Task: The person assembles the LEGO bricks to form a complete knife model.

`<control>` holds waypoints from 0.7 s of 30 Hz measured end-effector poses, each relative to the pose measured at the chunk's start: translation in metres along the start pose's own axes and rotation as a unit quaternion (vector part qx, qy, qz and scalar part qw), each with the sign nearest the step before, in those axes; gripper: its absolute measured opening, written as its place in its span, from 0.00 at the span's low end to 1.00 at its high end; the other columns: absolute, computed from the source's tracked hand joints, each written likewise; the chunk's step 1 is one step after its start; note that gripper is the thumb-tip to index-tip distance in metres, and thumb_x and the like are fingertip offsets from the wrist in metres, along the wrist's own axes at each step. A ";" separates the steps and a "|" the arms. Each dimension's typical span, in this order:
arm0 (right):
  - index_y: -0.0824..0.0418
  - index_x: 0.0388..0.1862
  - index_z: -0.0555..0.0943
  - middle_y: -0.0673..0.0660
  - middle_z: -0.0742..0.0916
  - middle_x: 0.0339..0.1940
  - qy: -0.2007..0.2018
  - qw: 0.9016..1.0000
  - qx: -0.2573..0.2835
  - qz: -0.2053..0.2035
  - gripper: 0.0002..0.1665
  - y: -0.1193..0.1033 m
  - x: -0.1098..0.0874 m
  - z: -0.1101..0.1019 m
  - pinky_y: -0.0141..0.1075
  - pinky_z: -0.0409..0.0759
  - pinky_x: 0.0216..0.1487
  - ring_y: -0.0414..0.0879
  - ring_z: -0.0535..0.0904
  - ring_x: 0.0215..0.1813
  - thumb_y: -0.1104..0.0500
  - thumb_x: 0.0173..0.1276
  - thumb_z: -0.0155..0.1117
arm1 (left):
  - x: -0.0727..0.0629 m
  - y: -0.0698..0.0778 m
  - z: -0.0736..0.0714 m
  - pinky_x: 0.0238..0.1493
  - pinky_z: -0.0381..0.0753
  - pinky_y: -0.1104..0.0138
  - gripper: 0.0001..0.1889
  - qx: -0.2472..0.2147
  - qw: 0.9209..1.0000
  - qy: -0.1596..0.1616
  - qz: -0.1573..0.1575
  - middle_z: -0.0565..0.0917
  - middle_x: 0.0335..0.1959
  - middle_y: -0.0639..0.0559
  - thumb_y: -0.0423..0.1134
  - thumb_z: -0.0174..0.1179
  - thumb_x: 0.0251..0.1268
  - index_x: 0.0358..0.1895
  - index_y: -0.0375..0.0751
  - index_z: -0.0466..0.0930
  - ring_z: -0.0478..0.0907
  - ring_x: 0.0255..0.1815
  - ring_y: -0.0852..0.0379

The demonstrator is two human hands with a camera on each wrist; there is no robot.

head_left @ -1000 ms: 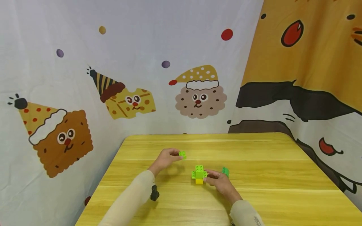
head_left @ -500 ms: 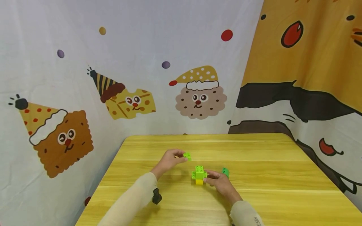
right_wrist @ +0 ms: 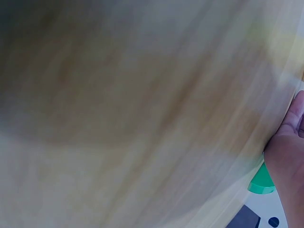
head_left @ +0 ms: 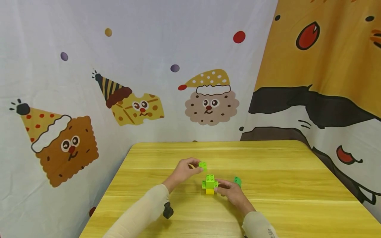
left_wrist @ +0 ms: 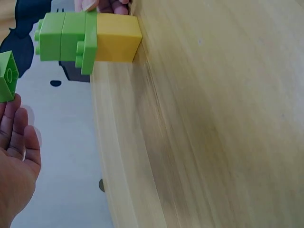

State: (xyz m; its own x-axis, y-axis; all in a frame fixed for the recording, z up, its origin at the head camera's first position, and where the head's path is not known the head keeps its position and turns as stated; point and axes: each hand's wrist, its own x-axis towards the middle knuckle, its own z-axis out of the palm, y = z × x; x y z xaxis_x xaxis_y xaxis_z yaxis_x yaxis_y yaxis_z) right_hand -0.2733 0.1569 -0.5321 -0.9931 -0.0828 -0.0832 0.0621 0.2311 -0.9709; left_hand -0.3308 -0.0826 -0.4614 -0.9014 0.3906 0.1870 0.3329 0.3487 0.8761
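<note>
In the head view, my left hand point(head_left: 185, 171) pinches a light green toy building brick point(head_left: 203, 165) by its side. The brick is in the air, up and slightly left of a small stack of building bricks point(head_left: 210, 182). A yellow base point(left_wrist: 118, 38) carries the stack, as the left wrist view makes plain. On it sits a wider green piece point(left_wrist: 90, 45) with studs at its ends, then more green bricks point(left_wrist: 60, 37). My right hand point(head_left: 233, 191) grips the stack's right side between thumb and fingers. The right wrist view mostly catches table.
A darker green brick with a rounded side point(head_left: 237, 181) lies on the wooden table point(head_left: 282, 211), just behind my right hand. Beyond the table's far edge hangs a printed cloth point(head_left: 148, 39). A black object point(head_left: 168, 210) is at my left sleeve.
My left hand has moved right with the light green brick, bringing it closer to the stack. My right hand and the stack have stayed in place.
</note>
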 end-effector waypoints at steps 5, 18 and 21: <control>0.62 0.61 0.82 0.58 0.86 0.49 0.004 1.000 0.003 0.002 0.27 0.000 0.000 0.000 0.41 0.80 0.45 0.48 0.81 0.48 0.56 0.64 0.73 | -0.001 0.003 0.006 0.47 0.77 0.62 0.14 -0.006 1.000 -0.001 0.009 0.82 0.41 0.57 0.47 0.69 0.63 0.48 0.47 0.85 0.76 0.46 0.53; 0.61 0.61 0.81 0.58 0.85 0.52 0.003 1.000 -0.007 0.005 0.28 -0.003 -0.002 -0.001 0.44 0.80 0.47 0.50 0.80 0.51 0.54 0.63 0.74 | -0.007 0.001 0.017 0.49 0.75 0.62 0.14 0.022 0.999 -0.025 0.013 0.82 0.43 0.62 0.49 0.70 0.62 0.49 0.53 0.85 0.76 0.51 0.47; 0.61 0.61 0.81 0.58 0.85 0.52 0.003 1.000 -0.008 0.004 0.29 -0.003 -0.003 -0.001 0.44 0.80 0.48 0.50 0.80 0.52 0.53 0.63 0.74 | -0.007 0.001 0.019 0.48 0.75 0.62 0.14 0.022 0.999 -0.026 0.012 0.82 0.42 0.62 0.49 0.70 0.62 0.49 0.53 0.86 0.76 0.49 0.50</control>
State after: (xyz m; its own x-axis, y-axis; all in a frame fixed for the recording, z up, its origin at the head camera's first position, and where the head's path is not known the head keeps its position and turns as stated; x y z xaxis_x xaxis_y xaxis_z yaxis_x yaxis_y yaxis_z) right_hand -0.2710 0.1570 -0.5288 -0.9933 -0.0748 -0.0885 0.0676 0.2464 -0.9668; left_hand -0.3185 -0.0687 -0.4708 -0.8780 0.4426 0.1825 0.3662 0.3753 0.8515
